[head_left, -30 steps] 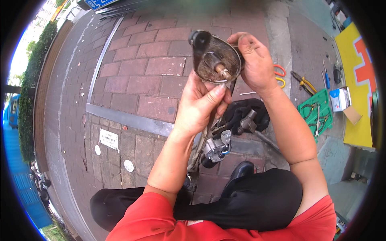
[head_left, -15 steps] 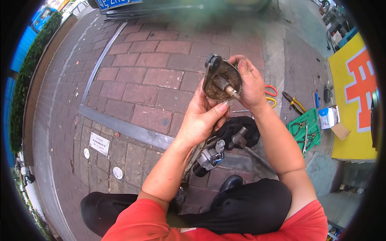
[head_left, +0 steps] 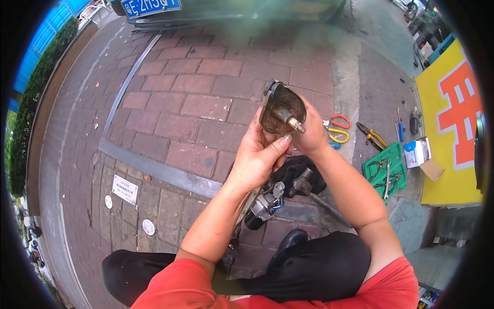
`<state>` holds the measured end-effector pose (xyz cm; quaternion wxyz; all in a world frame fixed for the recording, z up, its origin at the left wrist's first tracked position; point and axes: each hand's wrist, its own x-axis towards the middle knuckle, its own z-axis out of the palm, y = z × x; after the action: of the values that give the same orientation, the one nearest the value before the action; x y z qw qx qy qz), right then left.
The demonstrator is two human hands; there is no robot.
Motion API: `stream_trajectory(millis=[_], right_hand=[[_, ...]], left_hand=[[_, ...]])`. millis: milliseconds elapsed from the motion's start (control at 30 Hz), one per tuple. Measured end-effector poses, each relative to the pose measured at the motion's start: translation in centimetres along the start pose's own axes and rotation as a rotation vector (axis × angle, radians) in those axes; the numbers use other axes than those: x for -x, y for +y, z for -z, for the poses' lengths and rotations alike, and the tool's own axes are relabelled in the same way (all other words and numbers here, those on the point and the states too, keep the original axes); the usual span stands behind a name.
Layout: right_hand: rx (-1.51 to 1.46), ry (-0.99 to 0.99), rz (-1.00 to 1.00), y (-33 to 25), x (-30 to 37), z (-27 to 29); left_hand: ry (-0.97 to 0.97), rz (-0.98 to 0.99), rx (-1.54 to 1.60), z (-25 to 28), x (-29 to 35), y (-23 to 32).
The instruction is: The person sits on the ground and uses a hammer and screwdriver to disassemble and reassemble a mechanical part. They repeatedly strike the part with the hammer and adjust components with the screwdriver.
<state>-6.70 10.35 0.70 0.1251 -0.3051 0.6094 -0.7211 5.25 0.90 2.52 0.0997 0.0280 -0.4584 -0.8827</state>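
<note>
Over the brick paving, both hands hold up a dirty, dark metal housing (head_left: 269,122) with a hollow, grimy inside. A shiny threaded shaft (head_left: 296,124) sticks out of its middle. My left hand (head_left: 257,162) grips the lower left side, the thumb pressed near the bottom rim. Against the right side and back rests my right hand (head_left: 313,135), closed round it, most of its fingers hidden behind. Below them lies a small electric motor (head_left: 263,208), silver and black. A black cloth-like bundle (head_left: 314,170) lies beside it, with a long-handled metal tool (head_left: 303,180) on top.
At the right lie red-and-yellow-handled scissors (head_left: 339,136), yellow-black pliers (head_left: 371,136), a blue screwdriver (head_left: 401,131), a green tray (head_left: 402,170) of tools and a small white box (head_left: 416,152). A yellow signboard (head_left: 437,175) stands beyond. A car's bumper (head_left: 231,16) crosses the top.
The housing has tipped slightly and sits a little lower. My right hand's fingers have slid from the rim to behind it. The whole view has shifted a little.
</note>
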Motion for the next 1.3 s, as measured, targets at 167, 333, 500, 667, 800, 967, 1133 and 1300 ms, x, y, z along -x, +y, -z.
stream_trajectory(millis=[167, 333, 500, 667, 800, 967, 1133, 1300], right_hand=[[-0.313, 0.018, -0.110, -1.6, -0.9, 0.5], [-0.309, 0.078, -0.093, -1.2, -3.4, 2.5], [-0.449, 0.026, -0.181, 1.6, 1.0, -0.3], [-0.240, 0.012, -0.108, 0.2, -0.9, 1.0], [-0.308, 0.134, -0.197, -1.7, -3.5, 1.5], [-0.392, 0.080, -0.175, -1.3, -3.6, 1.7], [-0.413, 0.075, -0.198, 1.3, -3.8, 3.1], [-0.199, 0.181, -0.275, -1.4, -3.0, 3.4]], left_hand=[[-0.014, 0.045, -0.013, -0.3, 0.2, -0.3], [-0.004, 0.080, -0.003, -0.6, 0.4, -0.5], [0.007, 0.049, -0.039, -0.3, 0.2, -1.1], [0.005, 0.050, -0.073, -0.2, 0.3, -1.3], [-0.003, 0.046, -0.118, -0.6, 0.3, -1.1], [0.044, 0.031, -0.196, -1.0, 0.2, -1.6], [0.060, -0.015, -0.308, -1.3, -0.3, -2.9], [0.120, -0.063, -0.391, -0.8, -0.6, -3.3]])
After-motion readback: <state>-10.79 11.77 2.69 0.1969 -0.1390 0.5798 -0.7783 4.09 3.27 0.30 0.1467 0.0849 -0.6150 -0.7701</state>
